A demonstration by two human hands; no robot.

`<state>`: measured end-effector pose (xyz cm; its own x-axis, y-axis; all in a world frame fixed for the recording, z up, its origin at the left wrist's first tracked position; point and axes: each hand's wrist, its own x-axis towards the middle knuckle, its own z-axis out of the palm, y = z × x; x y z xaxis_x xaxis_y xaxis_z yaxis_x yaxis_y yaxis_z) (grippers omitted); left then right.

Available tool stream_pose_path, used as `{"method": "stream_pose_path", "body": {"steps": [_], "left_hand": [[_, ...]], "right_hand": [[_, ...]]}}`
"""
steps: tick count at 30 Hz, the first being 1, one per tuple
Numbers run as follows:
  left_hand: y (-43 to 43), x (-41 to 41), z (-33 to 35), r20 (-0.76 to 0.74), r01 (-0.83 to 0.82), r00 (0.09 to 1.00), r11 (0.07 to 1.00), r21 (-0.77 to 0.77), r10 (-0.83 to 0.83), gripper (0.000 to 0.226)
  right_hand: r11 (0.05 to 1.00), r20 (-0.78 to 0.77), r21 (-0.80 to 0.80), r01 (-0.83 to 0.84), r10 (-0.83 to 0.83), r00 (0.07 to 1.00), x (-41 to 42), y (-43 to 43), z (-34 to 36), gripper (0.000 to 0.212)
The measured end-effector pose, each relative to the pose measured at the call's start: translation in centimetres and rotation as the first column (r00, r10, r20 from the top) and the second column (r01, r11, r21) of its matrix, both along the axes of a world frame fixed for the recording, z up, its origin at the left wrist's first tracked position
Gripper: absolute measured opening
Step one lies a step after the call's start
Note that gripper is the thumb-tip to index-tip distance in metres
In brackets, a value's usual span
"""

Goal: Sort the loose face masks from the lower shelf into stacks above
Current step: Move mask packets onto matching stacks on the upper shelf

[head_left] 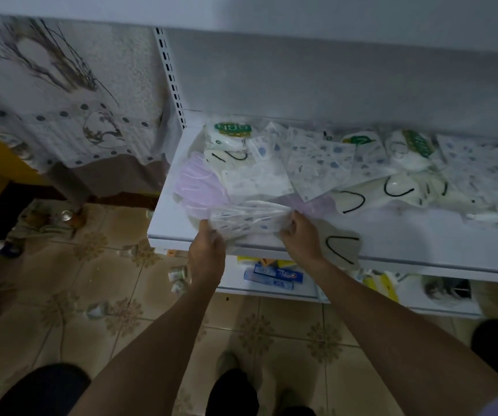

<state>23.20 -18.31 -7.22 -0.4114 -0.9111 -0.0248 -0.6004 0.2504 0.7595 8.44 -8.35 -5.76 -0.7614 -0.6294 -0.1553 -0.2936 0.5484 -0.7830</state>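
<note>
A bundle of clear-wrapped white masks with blue dots [249, 219] lies at the front left of the white shelf [422, 232]. My left hand [207, 250] grips its left end and my right hand [300, 232] grips its right end. Behind it lie purple masks [195, 180], more dotted packets [319, 157], cream masks with black ear loops [370, 193] and green-labelled mask packs [232, 135]. One cream mask [342, 244] hangs over the shelf's front edge, right of my right hand.
A lower shelf [271, 291] under the front edge holds a blue box [273, 276] and yellow packs [381, 282]. Small jars and tins [178, 276] are scattered on the tiled floor. A patterned cloth [70, 100] hangs at the left.
</note>
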Motion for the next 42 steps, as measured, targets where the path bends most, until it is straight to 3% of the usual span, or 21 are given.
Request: {"method": "stream_pose_path", "body": {"steps": [6,9,11,16,20,26,33,35,36,38,42], "left_hand": [[-0.6,0.9,-0.1,0.041,0.018,0.999,1.000,-0.012,-0.017,0.022],[0.3,2.5,1.0,0.099,0.100,0.990,0.995,-0.030,-0.096,0.011],[0.7,3.3,3.0,0.102,0.111,0.989,0.993,-0.042,-0.106,0.005],[1.6,2.6,10.2,0.005,0.086,0.996,0.992,-0.088,-0.086,0.012],[6.5,2.5,15.4,-0.137,0.046,0.988,0.990,-0.134,-0.064,0.008],[14.7,-0.3,20.7,-0.282,0.154,0.940,0.975,-0.158,-0.194,0.007],[20.5,-4.4,28.4,-0.399,0.218,0.876,0.961,-0.171,-0.270,0.012],[20.9,-5.4,30.2,-0.402,0.213,0.870,0.954,-0.212,-0.284,0.013],[21.0,-5.9,31.0,-0.413,0.204,0.865,0.951,-0.231,-0.286,0.011],[21.1,-6.3,32.4,-0.449,0.172,0.850,0.951,-0.256,-0.275,0.005],[20.3,-5.7,34.4,-0.488,0.101,0.840,0.953,-0.287,-0.236,0.007]], "right_hand": [[0.985,0.119,-0.032,0.168,-0.163,0.979,0.3,0.4,-0.6,0.028],[0.993,0.127,0.040,0.112,-0.117,0.985,0.9,1.5,0.3,0.016],[0.997,0.128,0.045,0.070,-0.075,0.989,1.5,2.1,2.4,0.018],[0.994,0.050,-0.101,0.029,-0.024,0.998,1.9,2.9,10.9,0.032],[0.974,-0.146,-0.227,-0.027,-0.007,0.989,2.7,7.8,16.9,0.040],[0.924,-0.286,-0.382,0.015,-0.134,0.949,0.8,17.6,23.0,0.042],[0.873,-0.296,-0.473,0.121,-0.287,0.911,-1.9,24.8,29.2,0.036],[0.849,-0.274,-0.510,0.138,-0.312,0.910,-2.3,25.7,31.2,0.013],[0.841,-0.262,-0.521,0.143,-0.318,0.911,-2.3,26.0,32.2,0.012],[0.816,-0.260,-0.563,0.130,-0.324,0.910,-2.2,26.4,34.0,0.047],[0.772,-0.323,-0.633,0.063,-0.337,0.884,-1.5,25.6,36.4,0.062]]}}
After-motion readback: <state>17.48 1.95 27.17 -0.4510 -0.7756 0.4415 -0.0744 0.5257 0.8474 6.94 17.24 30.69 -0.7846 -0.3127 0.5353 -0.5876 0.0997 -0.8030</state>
